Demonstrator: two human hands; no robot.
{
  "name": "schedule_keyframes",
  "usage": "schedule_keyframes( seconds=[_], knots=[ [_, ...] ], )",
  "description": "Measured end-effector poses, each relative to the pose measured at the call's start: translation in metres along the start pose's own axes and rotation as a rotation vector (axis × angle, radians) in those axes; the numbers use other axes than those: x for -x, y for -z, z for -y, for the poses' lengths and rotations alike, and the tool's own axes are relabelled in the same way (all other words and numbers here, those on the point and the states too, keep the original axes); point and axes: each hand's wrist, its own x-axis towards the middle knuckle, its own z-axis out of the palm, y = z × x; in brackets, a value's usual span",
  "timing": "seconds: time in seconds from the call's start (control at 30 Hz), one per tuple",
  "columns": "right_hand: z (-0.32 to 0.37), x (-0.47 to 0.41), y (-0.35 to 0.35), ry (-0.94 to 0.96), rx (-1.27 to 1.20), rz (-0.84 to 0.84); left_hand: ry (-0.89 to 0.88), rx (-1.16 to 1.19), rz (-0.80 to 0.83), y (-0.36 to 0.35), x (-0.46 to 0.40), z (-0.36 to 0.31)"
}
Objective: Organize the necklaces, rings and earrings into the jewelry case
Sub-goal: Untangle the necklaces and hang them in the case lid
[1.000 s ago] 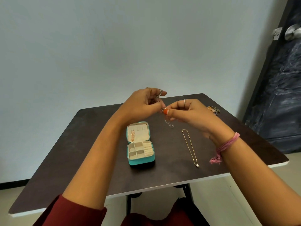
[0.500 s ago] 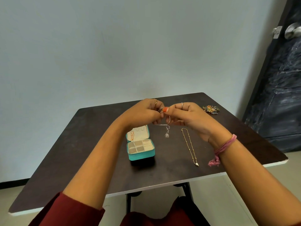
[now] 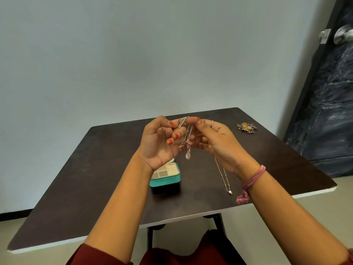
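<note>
Silver necklace (image 3: pixel 186 133) held up in the air at the centre of the frame, above the bench (image 3: pixel 99 169), between both hands. Its chain is gathered in several loops; a pale pink pendant (image 3: pixel 188 155) hangs from the lowest loop, clear of the bench top.

Left hand (image 3: pixel 159 142), palm turned toward the viewer, fingers curled, thumb and forefinger pinching the top of the chain loops. Nails painted orange-red.

Right hand (image 3: pixel 217 140) just beside it, fingers bent inward, fingertips pinching the same chain near its top; the two hands' fingertips almost meet there. A thin ring on one finger; pink thread bracelet (image 3: pixel 252 177) round the right wrist, its tassel hanging.

Jewelry case (image 3: pixel 168 177), teal outside with cream compartments, lies open on the bench below the left wrist, which hides part of it. What lies in the compartments cannot be made out.

Gold necklace (image 3: pixel 223 176) lies stretched on the bench to the right of the case, partly under the right hand, with a small white bead at its near end.

Small heap of coloured jewelry (image 3: pixel 246 127) sits near the far right corner of the bench, well apart from the case.

Dark door at the right of the frame; pale wall behind.
</note>
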Motion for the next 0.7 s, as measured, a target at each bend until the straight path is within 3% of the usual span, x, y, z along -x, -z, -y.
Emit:
schedule_keyframes(
  seconds=[0.1,0.2,0.33,0.53,0.7],
  knots=[
    [-0.006,0.001,0.002,-0.055,-0.077,0.004,-0.005,0.061,0.003,0.007,-0.001,0.001],
    [-0.014,0.004,0.004,-0.065,-0.002,0.039,-0.03,0.108,-0.013,0.015,-0.001,0.003],
    [-0.026,0.007,0.0,0.032,0.21,0.074,-0.066,0.199,0.021,0.025,-0.001,0.007],
    [-0.034,0.004,-0.007,0.151,0.257,-0.04,-0.096,0.463,0.139,0.032,0.002,0.012],
    [-0.035,0.005,-0.006,0.192,0.269,-0.099,-0.129,0.327,0.122,0.039,0.004,0.012]
  ],
)
